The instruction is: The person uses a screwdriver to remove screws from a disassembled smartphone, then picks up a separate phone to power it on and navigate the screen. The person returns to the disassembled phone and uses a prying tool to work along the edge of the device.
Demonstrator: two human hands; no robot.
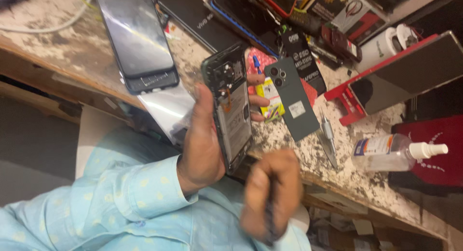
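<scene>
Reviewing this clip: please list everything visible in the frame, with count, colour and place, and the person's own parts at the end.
opened phone: 1, dark green frame, insides showing, held upright over the table edge
back cover: 1, dark green, flat on the table right of the phone
large phone: 1, black screen, top left of the table
screwdriver: 1, silver, beside the back cover
spray bottle: 1, clear with white nozzle, lying at right
red tray: 1, red, upper right
table: 1, speckled white and brown
sleeve: 1, light blue, lower left
left hand: grips the opened phone
right hand: blurred, closed on a thin dark tool
</scene>
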